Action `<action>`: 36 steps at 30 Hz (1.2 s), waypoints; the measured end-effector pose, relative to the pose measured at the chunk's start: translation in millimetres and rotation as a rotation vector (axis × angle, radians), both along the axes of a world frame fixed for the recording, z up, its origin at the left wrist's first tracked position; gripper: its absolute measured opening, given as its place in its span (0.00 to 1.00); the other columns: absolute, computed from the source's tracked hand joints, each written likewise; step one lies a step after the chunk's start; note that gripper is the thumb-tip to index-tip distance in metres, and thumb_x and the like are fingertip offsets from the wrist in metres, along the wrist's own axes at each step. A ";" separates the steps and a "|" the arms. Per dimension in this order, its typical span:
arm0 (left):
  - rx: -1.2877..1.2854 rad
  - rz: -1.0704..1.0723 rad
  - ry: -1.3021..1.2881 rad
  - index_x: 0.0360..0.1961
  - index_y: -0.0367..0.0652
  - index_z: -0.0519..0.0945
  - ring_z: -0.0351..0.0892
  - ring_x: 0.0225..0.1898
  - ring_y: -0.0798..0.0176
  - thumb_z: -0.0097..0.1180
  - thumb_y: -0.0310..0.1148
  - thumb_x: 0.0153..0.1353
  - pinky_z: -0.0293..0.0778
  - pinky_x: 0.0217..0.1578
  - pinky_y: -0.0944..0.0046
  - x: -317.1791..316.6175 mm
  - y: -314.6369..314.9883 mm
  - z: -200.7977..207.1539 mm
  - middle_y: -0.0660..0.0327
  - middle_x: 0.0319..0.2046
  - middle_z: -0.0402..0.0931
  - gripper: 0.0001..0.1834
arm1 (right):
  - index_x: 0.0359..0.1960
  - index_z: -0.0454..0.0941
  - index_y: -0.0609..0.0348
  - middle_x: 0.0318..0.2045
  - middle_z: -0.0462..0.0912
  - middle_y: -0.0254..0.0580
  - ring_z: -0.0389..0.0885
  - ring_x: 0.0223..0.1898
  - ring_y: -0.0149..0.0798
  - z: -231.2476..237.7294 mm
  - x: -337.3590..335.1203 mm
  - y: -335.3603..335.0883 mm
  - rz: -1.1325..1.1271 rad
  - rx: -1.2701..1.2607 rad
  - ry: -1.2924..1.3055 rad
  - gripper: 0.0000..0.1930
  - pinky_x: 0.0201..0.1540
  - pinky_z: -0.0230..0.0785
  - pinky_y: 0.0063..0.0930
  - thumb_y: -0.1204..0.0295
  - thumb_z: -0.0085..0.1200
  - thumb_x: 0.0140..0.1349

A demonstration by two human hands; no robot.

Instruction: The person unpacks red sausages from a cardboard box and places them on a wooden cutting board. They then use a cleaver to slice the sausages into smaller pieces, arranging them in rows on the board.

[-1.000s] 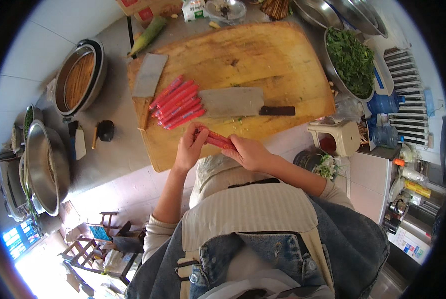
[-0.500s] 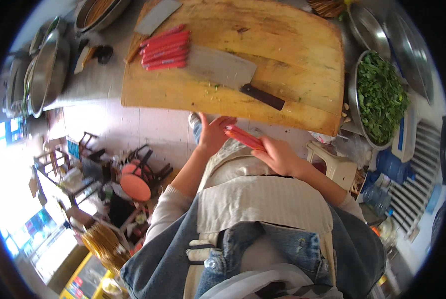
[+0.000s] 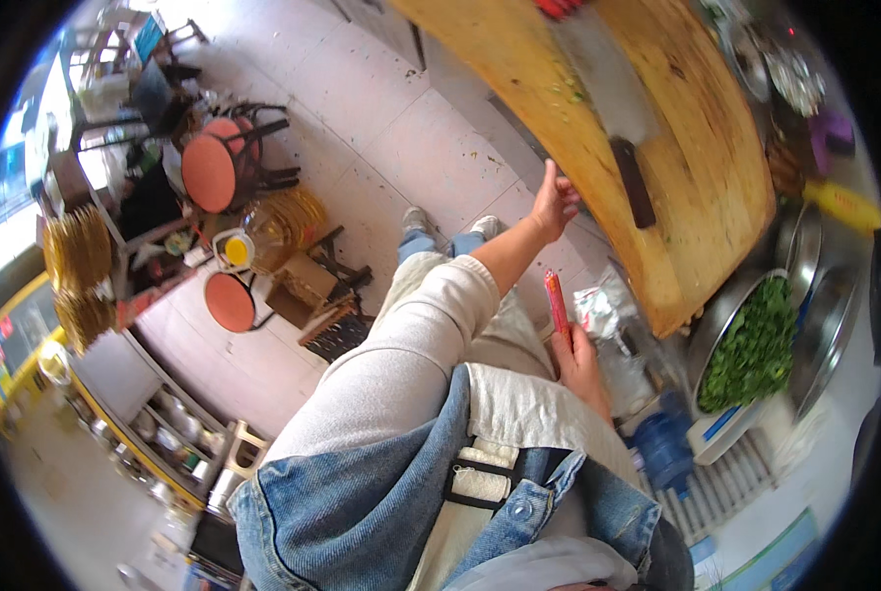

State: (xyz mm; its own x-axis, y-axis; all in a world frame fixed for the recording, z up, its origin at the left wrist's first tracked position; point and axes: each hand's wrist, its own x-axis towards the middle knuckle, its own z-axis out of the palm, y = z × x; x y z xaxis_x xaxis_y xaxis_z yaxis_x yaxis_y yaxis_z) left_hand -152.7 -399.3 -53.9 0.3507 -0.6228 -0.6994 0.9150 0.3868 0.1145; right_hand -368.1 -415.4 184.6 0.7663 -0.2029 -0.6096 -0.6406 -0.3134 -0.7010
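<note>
My right hand is closed around a slim red-wrapped sausage, which points up and away from me in front of my apron. My left hand is stretched out at the near edge of the thick wooden cutting board, its fingers apart and nothing seen in them. I cannot tell whether it touches the board. A cleaver with a dark handle lies flat on the board. Beyond its blade, more red-wrapped sausages are partly cut off by the picture's upper edge.
Right of the board stands a metal bowl of chopped green leaves, with steel basins beside it. A blue water jug is below the bowl. Round red-topped stools and boxes stand on the tiled floor at left.
The view has turned, so the board now slants at upper right. My left hand has come away from the red-wrapped sausage and reached out to the board's edge; my right hand still holds it.
</note>
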 end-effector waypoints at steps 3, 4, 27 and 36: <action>0.241 0.086 0.081 0.64 0.52 0.75 0.64 0.61 0.58 0.38 0.82 0.59 0.54 0.65 0.49 4.8 -12.0 -0.5 0.63 0.64 0.67 0.50 | 0.44 0.74 0.62 0.25 0.69 0.31 0.67 0.25 0.26 -14.4 7.7 9.2 -0.056 0.114 0.057 0.15 0.28 0.61 0.27 0.61 0.51 0.75; 0.134 0.055 -0.027 0.70 0.51 0.69 0.61 0.62 0.55 0.39 0.81 0.59 0.53 0.66 0.50 10.1 -6.9 -2.4 0.63 0.69 0.60 0.52 | 0.44 0.74 0.61 0.25 0.69 0.29 0.65 0.25 0.24 -18.2 9.8 15.1 -0.106 0.171 0.072 0.14 0.27 0.60 0.25 0.61 0.51 0.75; 0.096 -0.253 -0.479 0.65 0.31 0.56 0.71 0.57 0.56 0.77 0.51 0.48 0.68 0.60 0.60 -26.9 183.6 11.1 0.52 0.54 0.69 0.55 | 0.43 0.75 0.49 0.21 0.68 0.19 0.56 0.15 0.14 -143.3 135.3 18.0 -0.555 0.005 0.227 0.18 0.14 0.40 0.16 0.48 0.46 0.76; -0.021 -0.220 -0.557 0.65 0.36 0.61 0.70 0.60 0.58 0.79 0.43 0.51 0.69 0.62 0.56 -30.6 233.6 -5.9 0.55 0.58 0.69 0.48 | 0.46 0.75 0.53 0.30 0.73 0.29 0.64 0.24 0.26 -304.5 307.5 -38.6 -0.538 0.088 0.381 0.21 0.25 0.52 0.23 0.47 0.47 0.75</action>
